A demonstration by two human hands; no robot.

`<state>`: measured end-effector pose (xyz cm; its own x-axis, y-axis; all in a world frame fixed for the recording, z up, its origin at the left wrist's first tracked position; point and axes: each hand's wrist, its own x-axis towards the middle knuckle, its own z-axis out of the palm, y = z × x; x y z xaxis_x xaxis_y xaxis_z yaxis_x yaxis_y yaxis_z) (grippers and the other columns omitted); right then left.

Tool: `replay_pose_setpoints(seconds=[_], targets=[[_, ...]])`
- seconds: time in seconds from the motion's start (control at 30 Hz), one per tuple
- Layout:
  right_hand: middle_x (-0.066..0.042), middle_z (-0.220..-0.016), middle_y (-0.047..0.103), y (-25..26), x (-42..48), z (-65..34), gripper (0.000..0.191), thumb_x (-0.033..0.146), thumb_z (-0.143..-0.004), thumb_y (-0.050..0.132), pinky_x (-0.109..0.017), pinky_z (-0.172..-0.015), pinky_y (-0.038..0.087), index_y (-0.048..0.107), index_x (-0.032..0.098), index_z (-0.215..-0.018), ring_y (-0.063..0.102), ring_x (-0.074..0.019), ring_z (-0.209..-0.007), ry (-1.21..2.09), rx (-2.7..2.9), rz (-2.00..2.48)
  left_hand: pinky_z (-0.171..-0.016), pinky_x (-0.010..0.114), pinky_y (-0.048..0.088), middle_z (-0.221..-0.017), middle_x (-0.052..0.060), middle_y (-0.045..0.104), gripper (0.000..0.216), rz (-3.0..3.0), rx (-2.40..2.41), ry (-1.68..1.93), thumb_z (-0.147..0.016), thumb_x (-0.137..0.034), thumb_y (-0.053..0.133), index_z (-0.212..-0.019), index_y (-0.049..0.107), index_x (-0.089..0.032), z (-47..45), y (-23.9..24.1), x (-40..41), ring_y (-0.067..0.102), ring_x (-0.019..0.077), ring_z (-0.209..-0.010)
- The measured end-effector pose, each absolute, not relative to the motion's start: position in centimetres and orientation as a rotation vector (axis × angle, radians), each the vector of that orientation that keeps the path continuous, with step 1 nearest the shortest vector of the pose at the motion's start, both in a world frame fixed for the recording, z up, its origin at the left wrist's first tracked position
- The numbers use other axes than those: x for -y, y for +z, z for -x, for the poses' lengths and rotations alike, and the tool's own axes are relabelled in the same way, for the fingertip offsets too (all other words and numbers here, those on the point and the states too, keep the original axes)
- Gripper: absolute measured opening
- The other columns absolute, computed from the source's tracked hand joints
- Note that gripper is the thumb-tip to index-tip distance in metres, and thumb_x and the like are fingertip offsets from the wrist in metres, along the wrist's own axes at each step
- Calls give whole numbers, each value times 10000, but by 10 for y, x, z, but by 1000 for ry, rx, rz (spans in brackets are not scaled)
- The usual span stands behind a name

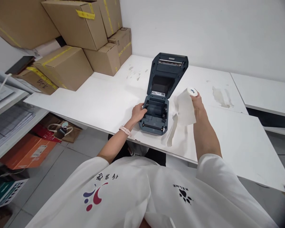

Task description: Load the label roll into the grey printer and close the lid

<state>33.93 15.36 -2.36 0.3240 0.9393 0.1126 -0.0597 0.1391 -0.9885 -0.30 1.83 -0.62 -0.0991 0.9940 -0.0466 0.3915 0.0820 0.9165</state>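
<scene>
Your white shirt with its printed logos fills the near edge of the view, and both bare forearms reach out from it over the white counter. Your left hand, with a pale wristband behind it, is curled over the left wall of the label printer, thumb towards the open bay. That printer is dark blue-grey and sits close to the near edge of the counter, just left of centre. Its lid is swung up and back, so you see the roller bar at the top of the lid and the empty paper bay below. Your right hand is closed round a white paper roll, held just right of the printer and a little above the counter, with the round core end turned far and up. A loose paper strip hangs from the roll and trails on the counter towards you. The two hands are apart, with the printer between them. Stacked cardboard boxes with yellow tape crowd the far left of the counter, well clear of the printer. Brownish stains mark the surface to the far right. On the floor to the left, under a shelf, lies an orange box.
</scene>
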Motion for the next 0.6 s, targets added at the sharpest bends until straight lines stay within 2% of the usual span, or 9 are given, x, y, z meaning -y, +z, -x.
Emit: replay_pose_setpoints(seconds=[0.2,0.33,0.43,0.5,0.6], targets=[[-23,-1198,697,-47,-156,-333,637,225,-513,734,-443,-960,594,551,276,-1121,671,-237,-1147,946,894,1294,-679,306,435,-764,23,674,554,-1392,-1589,1023,-706,-186,583,-1237,734,-135,4,-8,-18,573,192,-707],[-66,-1338,661,-49,-140,-334,734,233,-520,769,-436,-1074,539,549,265,-1220,611,-250,-1303,969,1027,1287,-634,292,403,-710,5,630,573,-1382,-1559,1047,-711,-194,579,-1263,718,-133,5,-13,-18,533,174,-654],[-94,-1431,621,-50,-105,-343,690,269,-580,746,-482,-1144,481,561,282,-1245,555,-268,-1397,979,1069,1361,-621,287,392,-689,-3,612,568,-1368,-1545,1060,-709,-187,574,-1256,716,-128,4,-14,-19,526,168,-638],[-98,-1400,654,-51,-74,-348,613,267,-595,736,-520,-1157,462,615,284,-1195,570,-288,-1384,998,1091,1397,-607,285,368,-641,-17,563,555,-1363,-1550,1059,-704,-178,575,-1236,724,-125,4,-13,-19,498,160,-610],[-72,-1398,683,-49,-32,-346,645,271,-616,809,-516,-1183,434,662,296,-1244,587,-291,-1365,1201,1322,1337,-596,287,340,-608,-26,517,541,-1357,-1547,1061,-695,-167,578,-1212,732,-121,3,-10,-18,463,154,-590]])
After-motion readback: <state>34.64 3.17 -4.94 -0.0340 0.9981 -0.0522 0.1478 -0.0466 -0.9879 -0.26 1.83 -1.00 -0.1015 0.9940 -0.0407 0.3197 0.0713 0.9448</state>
